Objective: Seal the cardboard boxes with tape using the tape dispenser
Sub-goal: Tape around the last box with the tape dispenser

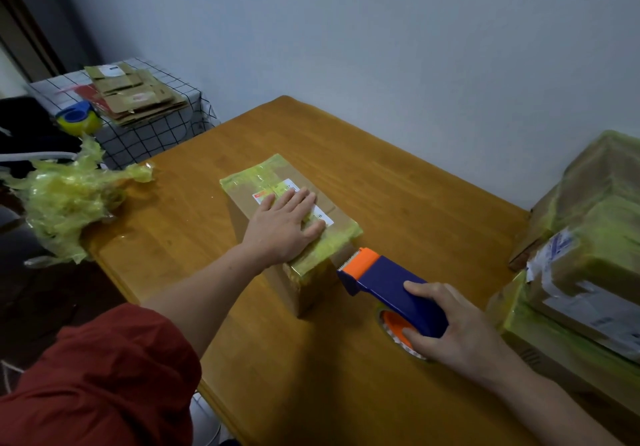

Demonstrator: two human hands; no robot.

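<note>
I pressed my left hand [284, 224] flat, fingers straight, on the box [341, 216] mid-table [415, 182] to pin it, while my right hand [460, 328] gripped the dispenser [391, 283], blade at the box's end, apparently for taping.

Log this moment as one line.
left hand: flat on cardboard box | right hand: grips tape dispenser, orange head at box's near end, contact unclear | surface: wooden table
</note>
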